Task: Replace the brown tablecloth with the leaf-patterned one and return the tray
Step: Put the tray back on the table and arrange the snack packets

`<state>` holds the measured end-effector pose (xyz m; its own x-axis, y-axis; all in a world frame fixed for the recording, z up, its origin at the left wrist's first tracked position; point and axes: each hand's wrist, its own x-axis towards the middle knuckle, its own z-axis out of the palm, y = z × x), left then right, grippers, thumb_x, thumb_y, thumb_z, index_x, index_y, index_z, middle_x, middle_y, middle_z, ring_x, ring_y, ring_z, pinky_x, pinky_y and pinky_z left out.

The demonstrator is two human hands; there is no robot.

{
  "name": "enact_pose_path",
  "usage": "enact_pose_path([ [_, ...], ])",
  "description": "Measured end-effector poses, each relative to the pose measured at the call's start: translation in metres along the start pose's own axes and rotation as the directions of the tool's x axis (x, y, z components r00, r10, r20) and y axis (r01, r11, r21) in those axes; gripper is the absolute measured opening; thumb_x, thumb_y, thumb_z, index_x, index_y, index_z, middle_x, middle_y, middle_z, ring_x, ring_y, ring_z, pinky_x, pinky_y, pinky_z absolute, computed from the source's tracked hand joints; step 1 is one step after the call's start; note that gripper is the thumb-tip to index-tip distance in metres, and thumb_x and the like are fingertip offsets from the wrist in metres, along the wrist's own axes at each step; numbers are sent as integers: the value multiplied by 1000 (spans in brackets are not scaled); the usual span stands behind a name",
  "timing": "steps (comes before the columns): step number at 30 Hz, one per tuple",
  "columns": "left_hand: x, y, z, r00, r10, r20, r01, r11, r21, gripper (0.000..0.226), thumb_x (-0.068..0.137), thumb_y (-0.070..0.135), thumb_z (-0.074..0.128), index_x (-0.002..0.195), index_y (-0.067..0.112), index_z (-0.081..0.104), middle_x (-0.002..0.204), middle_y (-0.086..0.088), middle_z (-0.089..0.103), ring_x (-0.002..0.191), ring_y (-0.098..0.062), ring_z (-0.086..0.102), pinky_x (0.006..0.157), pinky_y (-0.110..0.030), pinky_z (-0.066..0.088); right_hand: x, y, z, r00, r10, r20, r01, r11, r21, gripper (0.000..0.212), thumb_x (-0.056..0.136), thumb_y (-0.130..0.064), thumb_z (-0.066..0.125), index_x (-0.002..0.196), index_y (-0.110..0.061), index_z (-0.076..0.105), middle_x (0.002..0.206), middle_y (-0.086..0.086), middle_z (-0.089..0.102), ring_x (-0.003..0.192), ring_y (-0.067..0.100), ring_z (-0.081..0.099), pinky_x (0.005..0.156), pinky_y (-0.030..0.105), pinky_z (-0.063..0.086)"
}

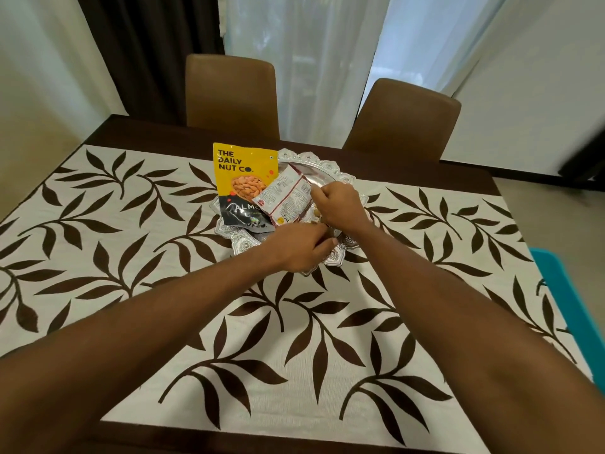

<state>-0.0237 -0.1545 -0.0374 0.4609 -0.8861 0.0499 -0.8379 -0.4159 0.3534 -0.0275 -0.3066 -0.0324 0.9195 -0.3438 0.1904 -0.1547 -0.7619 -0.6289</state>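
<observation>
Since the silver tray (322, 162) already stands on the leaf-patterned tablecloth (196, 322), both hands are at it: the left hand (299, 249) curls at the tray's near rim, its grip I cannot tell; the right hand (340, 204), nearer, pinches the white packet (288, 194) lying slantwise inside the tray.

We are looking down at the leaf-patterned tablecloth (294, 355), which is lying flat on the dark surface (147, 132). A silver tray (314, 157) is sitting on the cloth towards its far edge, carrying a yellow almond pouch (244, 172) and a white packet (288, 194) that is leaning on the pouch. Our right grip (337, 204) is pinching the white packet's edge. Our left grip (301, 247) seems to be curling round the tray's near rim. Two brown chairs (232, 96) are standing beyond the surface.
</observation>
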Motion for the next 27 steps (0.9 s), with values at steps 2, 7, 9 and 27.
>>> enact_pose_path([
  [2, 3, -2, -1, 999, -20, 39, 22, 999, -44, 30, 104, 48, 35, 87, 28, 49, 71, 6, 53, 66, -12, 51, 55, -28, 31, 1, 1, 2, 1000, -9, 9, 9, 1000, 4, 54, 102, -31, 51, 54, -6, 56, 47, 3, 45, 45, 14, 37, 49, 28, 29],
  [7, 14, -10, -5, 992, -102, 78, 115, 976, -186, 50, 104, 40, 45, 71, 7, 61, 56, -3, 50, 50, -14, 44, 51, -31, 32, 2, -3, -3, 999, 35, -41, -34, 999, 40, 58, 100, -27, 53, 44, -21, 38, 35, -8, 35, 37, 9, 35, 41, 18, 22],
  [9, 15, -11, -8, 988, -145, 56, 155, 957, -245, 53, 102, 38, 49, 58, 11, 55, 48, 2, 43, 41, -9, 37, 48, -29, 26, 1, -7, -7, 994, 93, -52, -86, 989, 119, 57, 99, -28, 53, 45, -23, 38, 35, -10, 35, 36, 7, 33, 40, 17, 22],
  [27, 39, 49, -68, 821, -341, -458, 55, 846, -530, 56, 98, 42, 56, 49, 19, 45, 41, 7, 39, 42, -7, 38, 47, -22, 29, -48, -78, -26, 758, 353, 548, -328, -519, 789, 38, 105, -35, 50, 76, -13, 61, 56, 3, 62, 51, 12, 62, 48, 23, 52],
])
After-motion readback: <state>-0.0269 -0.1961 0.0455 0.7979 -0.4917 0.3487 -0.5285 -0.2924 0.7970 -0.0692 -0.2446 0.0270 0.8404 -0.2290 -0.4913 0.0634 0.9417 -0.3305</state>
